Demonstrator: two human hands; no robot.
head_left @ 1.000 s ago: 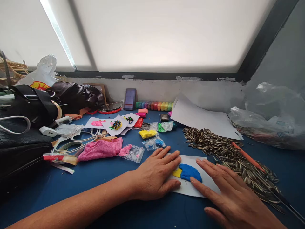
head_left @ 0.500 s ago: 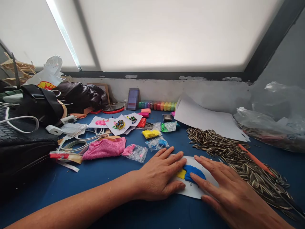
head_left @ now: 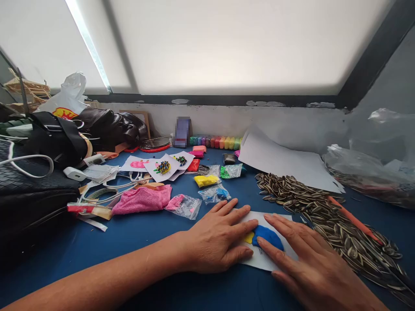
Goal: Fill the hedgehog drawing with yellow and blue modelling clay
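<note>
A white sheet of paper lies on the blue table in front of me. Flattened blue clay is spread over its middle, with a smaller yellow clay patch against its left side. My left hand rests flat on the paper's left part, fingers stretched out, one fingertip reaching the clay's edge. My right hand is open over the right part, its index fingertip touching the blue clay's left lower edge. Part of the yellow patch is hidden under the left fingers.
Sunflower seeds with an orange strip lie to the right. Beyond the hands are clay packets, including yellow and blue, and a pink cloth. Finished clay pictures and white sheets lie farther back. Black bags crowd the left.
My left fingers have shifted slightly right, covering more of the yellow clay. The right index fingertip has slid a little along the blue clay's edge. The view has shifted slightly.
</note>
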